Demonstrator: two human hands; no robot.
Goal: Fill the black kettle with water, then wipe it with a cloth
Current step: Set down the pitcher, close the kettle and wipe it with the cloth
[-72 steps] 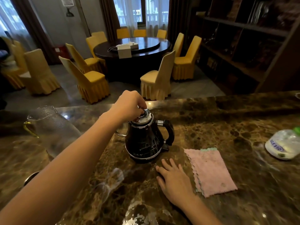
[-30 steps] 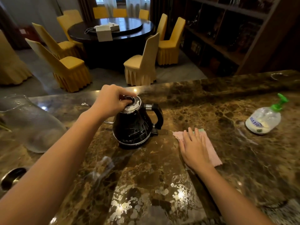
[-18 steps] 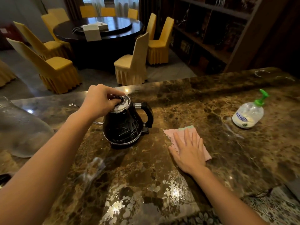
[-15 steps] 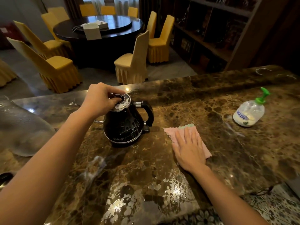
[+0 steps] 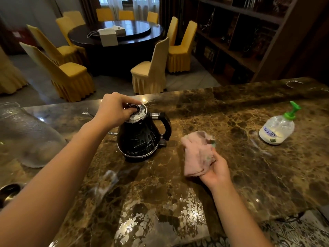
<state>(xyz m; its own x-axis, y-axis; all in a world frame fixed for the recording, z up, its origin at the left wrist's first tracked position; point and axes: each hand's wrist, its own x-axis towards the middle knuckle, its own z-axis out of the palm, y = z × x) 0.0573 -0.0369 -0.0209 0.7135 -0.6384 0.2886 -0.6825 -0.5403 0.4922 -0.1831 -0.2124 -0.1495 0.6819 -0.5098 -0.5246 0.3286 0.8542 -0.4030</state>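
The black kettle (image 5: 140,138) stands upright on the brown marble counter (image 5: 231,111), its handle pointing right and its thin spout to the left. My left hand (image 5: 114,111) grips the silver lid knob on top of it. Just right of the kettle, my right hand (image 5: 216,169) holds the pink cloth (image 5: 197,154) bunched up and lifted off the counter, palm turned up. Cloth and kettle are apart.
A clear glass jug (image 5: 23,134) stands at the far left. A soap pump bottle with a green top (image 5: 277,128) is at the right. A metal rim (image 5: 8,189) shows at the lower left edge. Yellow chairs and a round table lie beyond the counter.
My right hand, which lay flat on the cloth, has gathered it up and lifted it off the counter. My left hand stays on the kettle lid.
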